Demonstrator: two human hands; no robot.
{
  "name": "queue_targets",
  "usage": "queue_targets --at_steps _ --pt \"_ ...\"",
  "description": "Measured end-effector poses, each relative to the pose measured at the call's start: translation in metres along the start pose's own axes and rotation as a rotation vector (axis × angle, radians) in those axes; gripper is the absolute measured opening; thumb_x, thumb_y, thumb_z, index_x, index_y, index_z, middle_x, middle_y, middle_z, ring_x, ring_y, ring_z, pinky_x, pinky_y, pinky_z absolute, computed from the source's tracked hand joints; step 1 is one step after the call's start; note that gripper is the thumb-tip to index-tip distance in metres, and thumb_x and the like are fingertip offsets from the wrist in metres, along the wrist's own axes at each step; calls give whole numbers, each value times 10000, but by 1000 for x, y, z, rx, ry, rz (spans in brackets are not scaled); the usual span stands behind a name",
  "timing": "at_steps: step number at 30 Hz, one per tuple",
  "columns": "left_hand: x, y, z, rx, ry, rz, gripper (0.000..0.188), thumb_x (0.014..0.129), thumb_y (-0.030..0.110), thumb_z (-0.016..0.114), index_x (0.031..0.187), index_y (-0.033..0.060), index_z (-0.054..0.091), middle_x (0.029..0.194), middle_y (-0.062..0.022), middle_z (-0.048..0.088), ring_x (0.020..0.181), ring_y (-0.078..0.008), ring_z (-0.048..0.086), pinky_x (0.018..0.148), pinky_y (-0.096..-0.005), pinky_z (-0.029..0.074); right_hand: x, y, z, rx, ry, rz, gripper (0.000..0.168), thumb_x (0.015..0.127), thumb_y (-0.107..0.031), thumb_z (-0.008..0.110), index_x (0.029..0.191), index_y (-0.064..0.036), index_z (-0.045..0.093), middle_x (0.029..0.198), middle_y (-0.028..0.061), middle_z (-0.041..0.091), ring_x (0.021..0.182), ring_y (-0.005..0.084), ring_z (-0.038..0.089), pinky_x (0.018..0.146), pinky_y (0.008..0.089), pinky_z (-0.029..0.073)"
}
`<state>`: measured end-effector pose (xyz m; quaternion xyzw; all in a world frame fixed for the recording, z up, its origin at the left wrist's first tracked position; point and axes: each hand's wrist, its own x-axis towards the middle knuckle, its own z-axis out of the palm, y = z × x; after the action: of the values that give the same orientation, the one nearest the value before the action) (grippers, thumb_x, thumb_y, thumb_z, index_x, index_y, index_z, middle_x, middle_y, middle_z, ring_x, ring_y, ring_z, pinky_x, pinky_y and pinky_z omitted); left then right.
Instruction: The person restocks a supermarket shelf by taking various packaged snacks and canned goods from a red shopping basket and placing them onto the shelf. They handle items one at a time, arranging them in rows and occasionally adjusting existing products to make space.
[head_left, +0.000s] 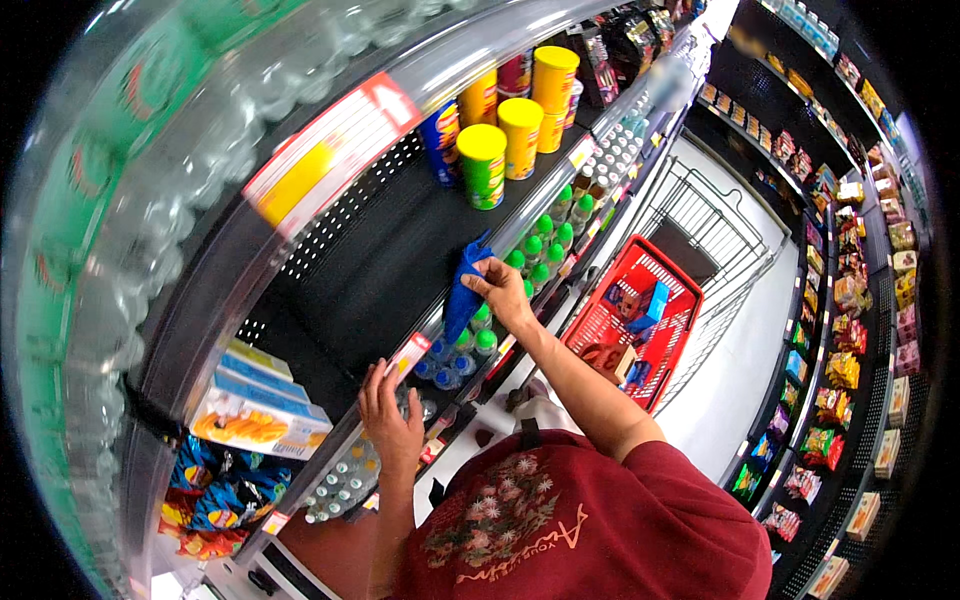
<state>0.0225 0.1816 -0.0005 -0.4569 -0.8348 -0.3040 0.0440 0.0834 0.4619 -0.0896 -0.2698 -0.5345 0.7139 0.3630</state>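
Note:
A blue cloth (465, 292) is pinched between the thumb and fingers of my right hand (501, 289), over the front edge of a black store shelf (375, 240). The cloth's lower end hangs above bottles on the shelf below. My left hand (391, 420) rests on the shelf's front edge, fingers apart and holding nothing, by a red and white price tag (411, 355). Beyond the cloth, a green canister with a yellow lid (481, 169) stands upright on the shelf among several similar canisters. Boxes (259, 412) sit at the shelf's left end.
Green-capped bottles (555, 255) and blue-capped bottles (448, 375) line the lower shelf. To the right, a red basket (577, 330) with boxes inside sits in a wire shopping cart (720, 195). Packaged snacks (844, 367) fill the opposite shelves. A large price sign (330, 154) hangs overhead.

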Motion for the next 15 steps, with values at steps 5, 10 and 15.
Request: queue_targets --at_steps 5,10,15 --pt "22 8 15 199 -104 -137 633 908 167 716 1487 63 482 1595 -137 415 1469 -359 386 1204 -530 287 53 -13 -60 9 72 -9 147 925 -60 778 972 -41 640 854 -30 656 774 67 589 696 248 480" --pt "38 15 20 318 -210 -270 710 890 204 727 1525 60 444 1612 -137 404 1447 -381 391 1196 -548 276 109 -25 -122 29 167 -58 132 935 -75 765 985 -52 645 844 -34 653 747 70 587 684 247 480" --pt "41 23 20 370 -235 -269 755 866 188 745 1542 58 434 1626 -136 394 1461 -356 387 1194 -529 280 169 -36 -184 -60 268 -97 143 925 -111 774 978 -44 659 838 -18 669 723 83 603 652 259 498"
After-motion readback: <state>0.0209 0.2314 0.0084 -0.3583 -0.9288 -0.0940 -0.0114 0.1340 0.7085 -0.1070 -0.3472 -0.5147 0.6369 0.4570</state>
